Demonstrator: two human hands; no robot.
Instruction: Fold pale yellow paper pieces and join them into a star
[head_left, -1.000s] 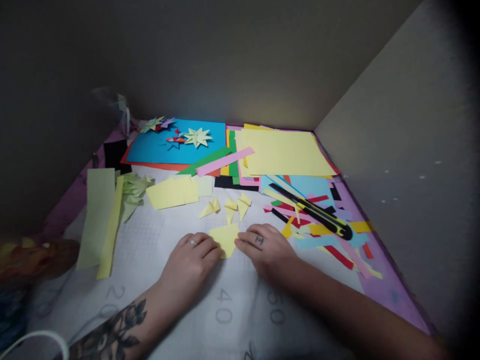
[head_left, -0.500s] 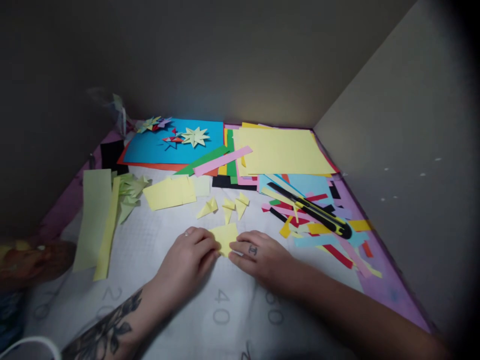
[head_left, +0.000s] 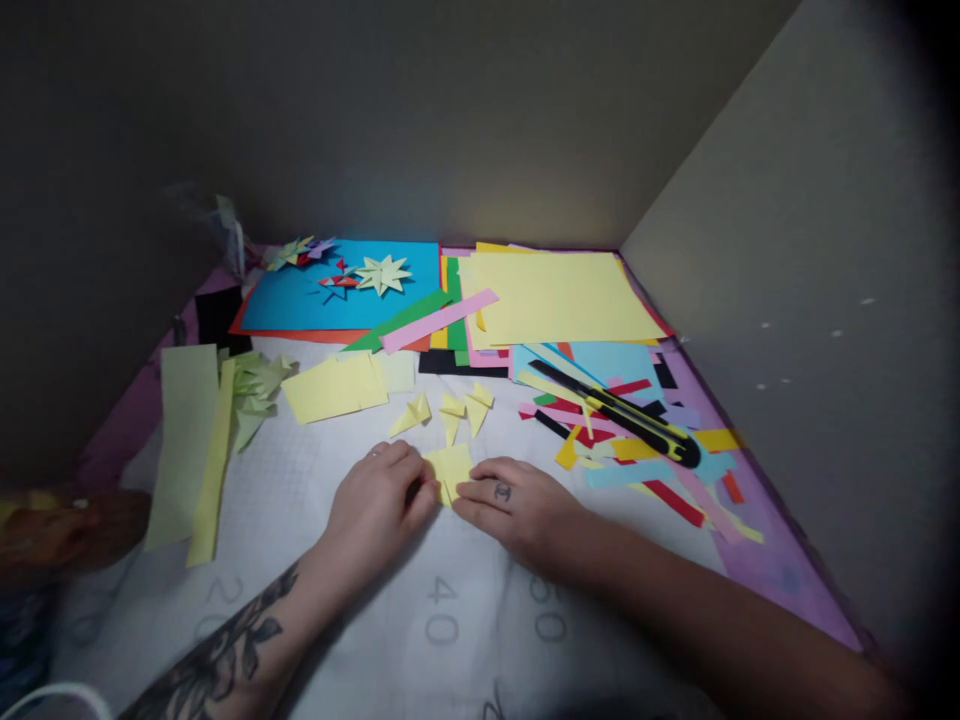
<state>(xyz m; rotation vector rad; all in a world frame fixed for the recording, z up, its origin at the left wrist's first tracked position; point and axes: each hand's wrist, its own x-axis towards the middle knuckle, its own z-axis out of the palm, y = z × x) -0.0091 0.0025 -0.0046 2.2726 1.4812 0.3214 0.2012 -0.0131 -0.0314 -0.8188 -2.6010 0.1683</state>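
Yellow paper piece: a small pale yellow folded paper piece (head_left: 450, 470) lies flat on the white gridded cutting mat (head_left: 315, 500), right between the two hands near the middle of the mat.
Left hand: the left hand (head_left: 375, 505), ring on one finger and tattooed forearm behind it, sits palm down on the mat with its fingertips pressing the left edge of the yellow piece. Fingers are curled loosely, more pinning than clenching.
Right hand: the right hand (head_left: 517, 510), small tattoo on a finger, is also palm down, fingertips pressing on the right lower edge of the same piece. Not wrapped around anything, just holding it flat.
Small folds: a handful of little yellow folded triangles (head_left: 450, 410) lie on the mat just beyond the hands, near each other but apart from the piece being pressed.
Yellow rectangles: a flat pale yellow paper rectangle (head_left: 334, 387) lies to the left of those triangles.
Strips on the left: long pale green and yellow paper strips (head_left: 191, 450) lie along the left side of the mat, with a pile of pale green folded bits (head_left: 255, 385) beside them.
Knife: a black and yellow utility knife (head_left: 622, 415) rests on a mess of coloured paper scraps (head_left: 660, 470) to the right, well apart from the right hand.
Back of the desk: a blue paper sheet (head_left: 300, 300) with a pale green paper star (head_left: 382, 273) on it, next to a big yellow paper sheet (head_left: 555, 300); a pink paper strip (head_left: 439, 320) lies across the stack between them.
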